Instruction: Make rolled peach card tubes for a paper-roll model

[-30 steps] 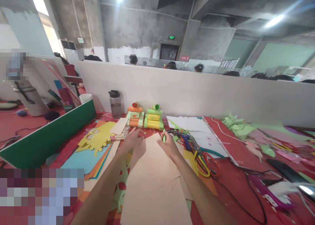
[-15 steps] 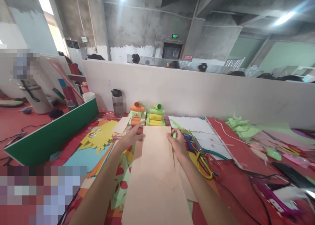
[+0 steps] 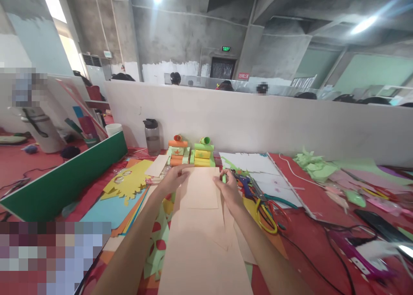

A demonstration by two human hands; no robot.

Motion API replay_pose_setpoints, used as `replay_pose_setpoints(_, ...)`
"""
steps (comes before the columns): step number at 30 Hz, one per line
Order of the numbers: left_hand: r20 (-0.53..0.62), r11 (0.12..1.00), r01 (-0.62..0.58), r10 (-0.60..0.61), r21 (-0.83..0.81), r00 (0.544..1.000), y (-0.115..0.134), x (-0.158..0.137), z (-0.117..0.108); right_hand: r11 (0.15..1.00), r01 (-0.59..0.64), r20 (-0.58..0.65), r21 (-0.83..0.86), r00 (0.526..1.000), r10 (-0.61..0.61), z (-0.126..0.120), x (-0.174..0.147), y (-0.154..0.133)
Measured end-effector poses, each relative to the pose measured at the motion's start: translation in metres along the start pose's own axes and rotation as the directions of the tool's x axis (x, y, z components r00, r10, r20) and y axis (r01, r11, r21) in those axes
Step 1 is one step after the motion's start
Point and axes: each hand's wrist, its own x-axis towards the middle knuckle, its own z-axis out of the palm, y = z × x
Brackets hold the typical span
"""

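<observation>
"Peach card (image 3: pixel 200 194): how does it lie from the green model (image 3: pixel 204 147)?"

"Just on the near side of the green model, almost straight before it; whether the two touch cannot be made out"

"And its long axis?"

"Hard to tell, since it looks nearly square from this angle. Its side edges point roughly towards the green model, and so does the length of the big sheet (image 3: pixel 203 260) beneath"

"Which hand is nearer?"

"Neither by much. To the near left of the green model is the left hand (image 3: pixel 174 181), to the near right the right hand (image 3: pixel 230 189), with the card between them"

"Are they wide or narrow?"

"Both narrow. The right is curled round a slim green stick (image 3: pixel 224 178), its thumb over the card's right edge. The left has its fingers together at the far left corner; whether they pinch or only press, one cannot tell"

"What else is by the green model?"

"Just left of it stands the orange model (image 3: pixel 178 144), and farther left the bottle (image 3: pixel 152 135)"
</observation>
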Motion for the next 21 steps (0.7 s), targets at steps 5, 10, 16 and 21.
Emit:
replay_pose_setpoints(5,0.004,1.000,-0.014,0.014,0.003,1.000,0.006,-0.001,-0.002,0.998,0.007,0.059,0.065,0.998,-0.011,-0.002,0.005,0.004)
replay_pose_setpoints(10,0.068,0.998,-0.046,0.042,0.053,0.997,0.014,-0.004,-0.002,0.995,0.098,0.189,-0.009,0.977,-0.095,-0.009,0.006,-0.004)
replay_pose_setpoints(16,0.118,0.987,-0.083,0.067,0.137,0.991,0.019,-0.005,-0.002,0.971,0.183,0.241,-0.155,0.960,-0.142,-0.015,0.007,-0.008)
replay_pose_setpoints(21,0.141,0.981,-0.064,0.039,0.181,0.989,0.017,-0.005,-0.003,0.965,0.190,0.270,-0.180,0.953,-0.137,-0.016,0.009,-0.003)
